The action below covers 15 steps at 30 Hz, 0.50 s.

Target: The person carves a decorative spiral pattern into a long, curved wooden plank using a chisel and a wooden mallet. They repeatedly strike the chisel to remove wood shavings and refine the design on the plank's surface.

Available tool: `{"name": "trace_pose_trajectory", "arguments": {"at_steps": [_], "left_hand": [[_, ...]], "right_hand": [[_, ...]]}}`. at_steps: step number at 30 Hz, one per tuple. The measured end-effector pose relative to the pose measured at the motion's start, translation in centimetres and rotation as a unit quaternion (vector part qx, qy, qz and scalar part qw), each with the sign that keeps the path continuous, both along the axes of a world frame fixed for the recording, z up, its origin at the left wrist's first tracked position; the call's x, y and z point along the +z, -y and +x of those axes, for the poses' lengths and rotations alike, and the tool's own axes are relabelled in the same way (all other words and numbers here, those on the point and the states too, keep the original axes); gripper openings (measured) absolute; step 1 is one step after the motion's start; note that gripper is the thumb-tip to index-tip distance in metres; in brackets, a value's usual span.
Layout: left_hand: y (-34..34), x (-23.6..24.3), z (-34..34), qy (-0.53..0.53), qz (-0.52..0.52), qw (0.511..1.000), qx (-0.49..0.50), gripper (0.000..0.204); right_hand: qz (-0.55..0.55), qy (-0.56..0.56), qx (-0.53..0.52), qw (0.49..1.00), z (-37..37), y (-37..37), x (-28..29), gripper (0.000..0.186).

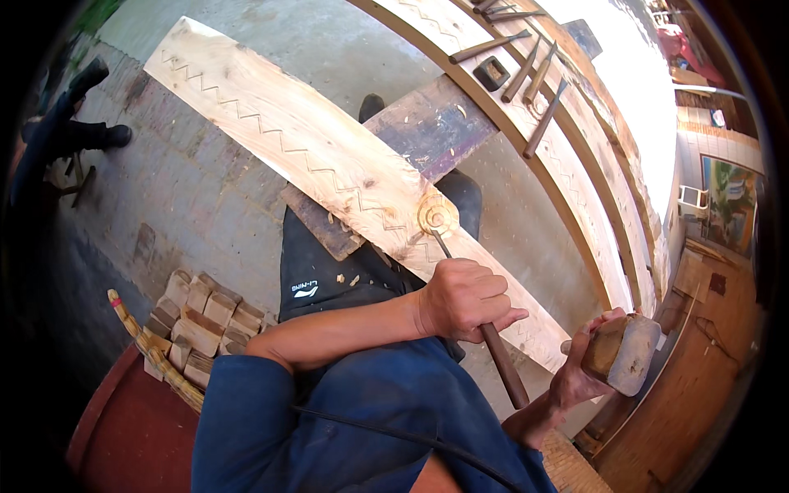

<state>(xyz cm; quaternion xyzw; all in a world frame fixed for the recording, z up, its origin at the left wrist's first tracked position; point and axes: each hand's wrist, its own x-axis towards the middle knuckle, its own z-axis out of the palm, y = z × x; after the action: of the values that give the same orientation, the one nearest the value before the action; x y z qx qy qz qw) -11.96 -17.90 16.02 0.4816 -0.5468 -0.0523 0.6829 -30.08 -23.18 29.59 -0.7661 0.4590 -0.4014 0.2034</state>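
Observation:
A long pale wooden plank [271,103] lies slantwise across a dark board [427,123] and over my legs. A zigzag line is cut along its length. Near my hand a round spiral carving [437,215] marks the wood. My left hand [468,302] is closed round a carving chisel [503,366], whose dark wooden handle points down to the right. Its thin metal blade slants up to the lower edge of the spiral. Off to the right, my right hand [574,374] grips a wooden mallet [631,353] with a worn, pale face, raised apart from the chisel.
Several chisels [542,123] and a small dark box [491,74] rest on long planks [588,205] at upper right. Stacked wood blocks [201,316] sit at lower left beside a jointed cane-like stick [148,349]. Another person's legs [90,135] show at far left.

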Motion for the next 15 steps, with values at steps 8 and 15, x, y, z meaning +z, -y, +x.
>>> {"name": "trace_pose_trajectory", "arguments": {"at_steps": [8, 15], "left_hand": [[0.53, -0.20, 0.36, -0.030, -0.003, 1.000, 0.005, 0.049], [0.48, -0.10, 0.58, -0.037, 0.002, 0.999, 0.009, 0.049]], "right_hand": [[0.016, -0.010, 0.009, 1.000, -0.23, -0.07, -0.29, 0.078], [0.008, -0.035, 0.018, 0.999, -0.48, -0.07, -0.60, 0.080]]}}
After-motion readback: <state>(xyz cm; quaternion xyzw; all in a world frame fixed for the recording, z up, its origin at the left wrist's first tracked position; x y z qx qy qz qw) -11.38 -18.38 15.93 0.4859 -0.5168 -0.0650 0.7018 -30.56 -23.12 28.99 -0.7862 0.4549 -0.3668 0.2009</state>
